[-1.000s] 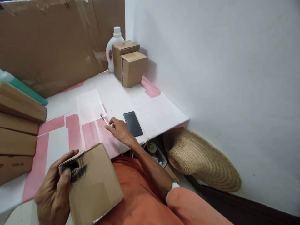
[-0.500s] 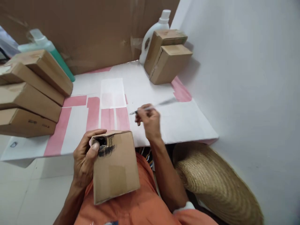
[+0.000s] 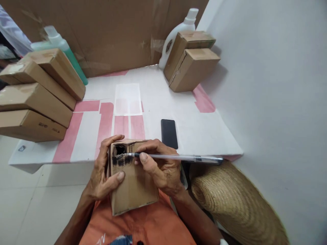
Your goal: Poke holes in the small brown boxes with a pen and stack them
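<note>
A small cardboard box [image 3: 135, 190] is tilted up in front of my body, with a torn hole and black scribbled ink near its upper left corner. My left hand [image 3: 106, 173] grips the box along its left side, thumb on the front face. Between the thumb and fingers of my right hand [image 3: 160, 166] is a clear-barrelled pen [image 3: 176, 157]. The pen's tip meets or nearly meets the inked patch beside the hole. Just beyond my right hand, a black smartphone [image 3: 169, 133] lies on the table.
Several cardboard boxes [image 3: 38, 98] stand at the left, before a bottle of green liquid [image 3: 74, 63]. Two more boxes [image 3: 195, 68] and a white jug [image 3: 176, 34] are at the back right. A paper sheet [image 3: 127, 98] lies on the table [image 3: 199, 132]. A straw hat [image 3: 230, 194] sits lower right.
My right hand has come down and left with the pen, from above the table to the box face. The phone shows now. My left thumb has shifted from the hole's edge down the face.
</note>
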`<state>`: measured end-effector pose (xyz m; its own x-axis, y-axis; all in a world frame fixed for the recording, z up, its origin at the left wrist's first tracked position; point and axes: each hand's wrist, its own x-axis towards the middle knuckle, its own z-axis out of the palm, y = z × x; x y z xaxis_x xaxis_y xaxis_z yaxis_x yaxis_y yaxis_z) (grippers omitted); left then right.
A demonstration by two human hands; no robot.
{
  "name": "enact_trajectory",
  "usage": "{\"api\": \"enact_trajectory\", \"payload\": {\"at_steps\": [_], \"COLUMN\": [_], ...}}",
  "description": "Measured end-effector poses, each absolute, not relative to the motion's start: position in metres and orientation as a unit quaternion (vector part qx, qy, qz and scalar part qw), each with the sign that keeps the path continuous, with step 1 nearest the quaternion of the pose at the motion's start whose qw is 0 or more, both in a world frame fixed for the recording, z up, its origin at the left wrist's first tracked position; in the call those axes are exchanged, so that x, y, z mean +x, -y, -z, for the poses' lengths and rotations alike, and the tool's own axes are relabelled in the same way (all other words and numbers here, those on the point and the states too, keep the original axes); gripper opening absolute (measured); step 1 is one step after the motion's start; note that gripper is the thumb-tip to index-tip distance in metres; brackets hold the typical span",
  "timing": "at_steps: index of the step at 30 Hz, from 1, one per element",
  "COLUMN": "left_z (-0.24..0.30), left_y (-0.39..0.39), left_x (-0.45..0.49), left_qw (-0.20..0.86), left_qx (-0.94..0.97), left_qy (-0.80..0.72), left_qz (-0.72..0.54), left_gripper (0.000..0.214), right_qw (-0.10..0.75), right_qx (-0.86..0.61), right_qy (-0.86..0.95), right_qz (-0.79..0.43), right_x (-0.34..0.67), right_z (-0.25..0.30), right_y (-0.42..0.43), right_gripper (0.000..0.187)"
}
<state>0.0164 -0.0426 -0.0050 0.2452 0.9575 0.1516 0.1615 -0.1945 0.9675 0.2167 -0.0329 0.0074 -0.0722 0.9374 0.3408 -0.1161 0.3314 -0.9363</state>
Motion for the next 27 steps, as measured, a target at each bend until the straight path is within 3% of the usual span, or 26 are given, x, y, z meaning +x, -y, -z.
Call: {"api": "enact_trajectory", "payload": {"at_steps": [10, 27], "left_z": [0.007, 0.004], "left_y": [0.041, 0.043], "left_x": [0.025, 0.031], "left_qw": [0.425, 0.423], "left_qx": [0.656, 0.665], "left_qy": [-0.451, -0.46], "left_qz": [-0.43, -0.409], "left_gripper": [0.074, 0.072], "right_qw": [0.535, 0.556], "right_qx": [-0.314, -0.424], "right_qy": [0.68, 0.598], "right_qz": [-0.391, -0.392], "right_x": [0.23, 0.243], "right_z": [-0.014, -0.012], "right_y": [0.025, 0.033], "right_gripper": [0.009, 0.009]}}
